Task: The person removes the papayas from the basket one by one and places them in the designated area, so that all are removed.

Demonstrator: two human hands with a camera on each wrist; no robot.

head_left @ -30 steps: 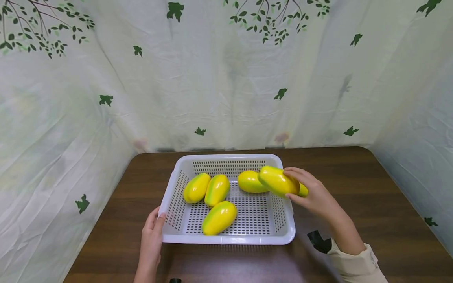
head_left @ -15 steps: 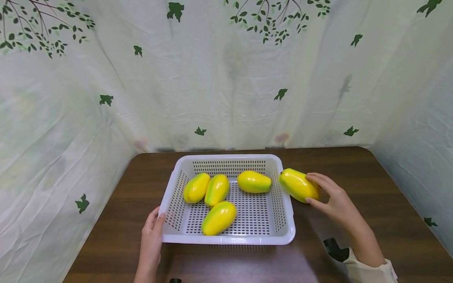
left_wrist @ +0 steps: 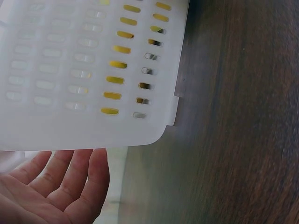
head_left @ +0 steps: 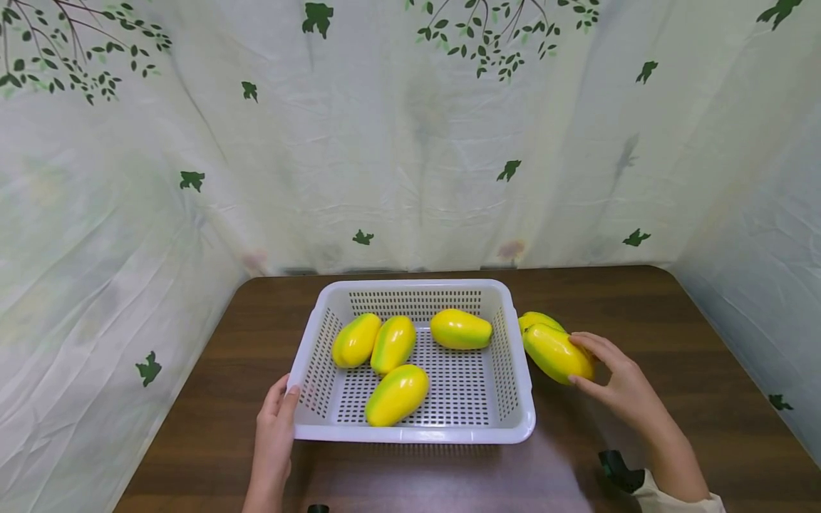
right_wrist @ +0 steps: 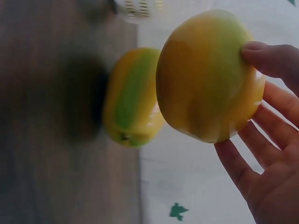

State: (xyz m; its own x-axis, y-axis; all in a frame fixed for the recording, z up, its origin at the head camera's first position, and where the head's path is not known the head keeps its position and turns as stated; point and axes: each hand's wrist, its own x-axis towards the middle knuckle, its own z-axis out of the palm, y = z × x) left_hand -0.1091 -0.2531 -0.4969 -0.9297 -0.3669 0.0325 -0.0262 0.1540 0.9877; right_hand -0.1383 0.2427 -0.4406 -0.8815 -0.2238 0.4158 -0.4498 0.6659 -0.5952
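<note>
A white perforated plastic basket (head_left: 413, 433) stands on the table, with several glossy yellow-green papayas (head_left: 395, 396) lying in it. My left hand (head_left: 274, 427) grips its left side near the front corner, thumb over the rim; in the left wrist view the fingers (left_wrist: 97, 172) reach against the basket's edge. To the right of the basket, my right hand (head_left: 618, 381) holds a papaya (head_left: 556, 354) between thumb and fingertips. Another papaya (head_left: 541, 318) sits just behind it against the basket's right side, partly hidden; the right wrist view shows this papaya (right_wrist: 133, 98) on the table.
The dark wooden table (head_left: 673, 342) extends on both sides of the basket. A pale curtain (head_left: 410, 178) printed with green leaves hangs behind and at the sides. A black strap piece (head_left: 618, 470) is at my right wrist.
My right hand has carried the papaya from over the basket's right rim out to the right and toward me, uncovering the papaya behind it. My left hand and the basket stay put.
</note>
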